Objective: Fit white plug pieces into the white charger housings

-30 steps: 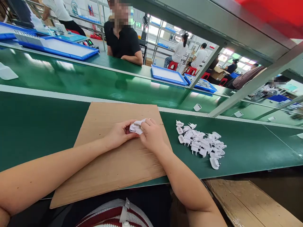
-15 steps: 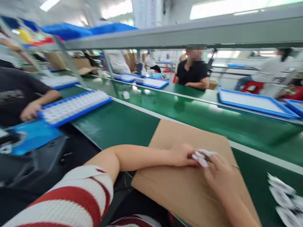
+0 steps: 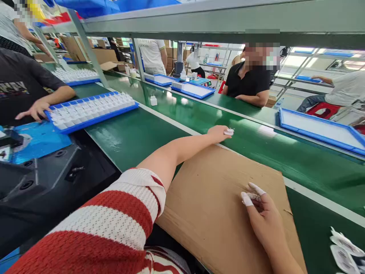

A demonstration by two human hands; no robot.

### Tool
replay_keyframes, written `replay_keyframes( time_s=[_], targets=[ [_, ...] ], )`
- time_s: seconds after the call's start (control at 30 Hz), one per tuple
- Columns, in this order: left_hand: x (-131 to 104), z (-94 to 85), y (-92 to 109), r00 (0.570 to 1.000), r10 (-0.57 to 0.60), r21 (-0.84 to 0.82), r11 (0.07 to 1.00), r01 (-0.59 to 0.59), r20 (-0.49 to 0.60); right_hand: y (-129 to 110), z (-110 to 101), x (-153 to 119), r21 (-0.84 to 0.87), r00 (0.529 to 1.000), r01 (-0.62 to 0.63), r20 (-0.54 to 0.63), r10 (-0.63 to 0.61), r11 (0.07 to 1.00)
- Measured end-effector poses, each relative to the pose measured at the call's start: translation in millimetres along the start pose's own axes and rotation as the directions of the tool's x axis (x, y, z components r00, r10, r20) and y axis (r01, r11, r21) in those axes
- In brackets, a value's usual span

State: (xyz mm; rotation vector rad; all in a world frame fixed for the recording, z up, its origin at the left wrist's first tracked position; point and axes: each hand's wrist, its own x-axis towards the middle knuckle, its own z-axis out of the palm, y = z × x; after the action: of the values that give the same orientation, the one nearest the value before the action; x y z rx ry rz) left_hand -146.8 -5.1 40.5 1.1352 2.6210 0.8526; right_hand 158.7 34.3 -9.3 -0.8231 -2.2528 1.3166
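Stretched out over the green belt beyond the cardboard, my left hand (image 3: 219, 134) is closed on a small white part (image 3: 229, 132), whose far end sticks out past the fingers. My right hand (image 3: 264, 213) hovers above the right side of the brown cardboard sheet (image 3: 211, 194). Its thumb and fingers are apart, with white coverings on the tips, and nothing shows between them. Several white parts (image 3: 343, 255) lie at the lower right, beyond the cardboard's right edge.
A blue tray of white pieces (image 3: 91, 112) stands at the left, beside a person's hand (image 3: 38, 108). One white piece (image 3: 153, 100) sits on the green belt (image 3: 176, 110). Across it are a person in black (image 3: 248, 82) and a blue-rimmed tray (image 3: 319, 127). A grey beam (image 3: 199, 23) crosses above.
My left hand has moved forward from the cardboard to over the belt with the white part. My right hand has separated from it, opened and dropped slightly. The view has shifted.
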Motion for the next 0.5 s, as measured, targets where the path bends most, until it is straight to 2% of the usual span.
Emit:
replay_keyframes(
  time_s=[0.1,0.23,0.3,0.37,0.43,0.5],
  targets=[
    [18.3,-10.2,-16.2,0.993,-0.113,0.018,0.993,0.113,-0.028,0.8,-0.6,-1.3,-0.022,1.000,-0.010,-0.002,0.010,1.000],
    [19.3,-15.0,-27.0,0.977,-0.207,0.042,0.977,0.209,-0.048,-0.9,-1.2,-1.7,-0.033,1.000,0.007,0.007,-0.007,0.999],
    [11.7,-12.7,-24.0,0.963,-0.243,0.060,0.966,0.251,-0.121,-0.8,-1.2,-2.0,-0.041,1.000,0.022,0.008,-0.021,0.999],
    [-2.8,-7.9,-15.7,0.934,-0.257,0.069,0.957,0.282,-0.247,0.4,-1.0,-2.2,-0.046,0.999,0.043,0.012,-0.042,0.998],
    [-25.6,-1.8,-4.6,0.921,-0.192,0.052,0.974,0.222,-0.338,2.1,-0.4,-1.8,-0.046,0.998,0.068,0.016,-0.067,0.997],
    [-57.5,4.2,5.7,0.950,-0.045,0.020,0.998,0.054,-0.309,3.1,0.1,-1.2,-0.046,0.996,0.093,0.018,-0.092,0.995]
  ],
)
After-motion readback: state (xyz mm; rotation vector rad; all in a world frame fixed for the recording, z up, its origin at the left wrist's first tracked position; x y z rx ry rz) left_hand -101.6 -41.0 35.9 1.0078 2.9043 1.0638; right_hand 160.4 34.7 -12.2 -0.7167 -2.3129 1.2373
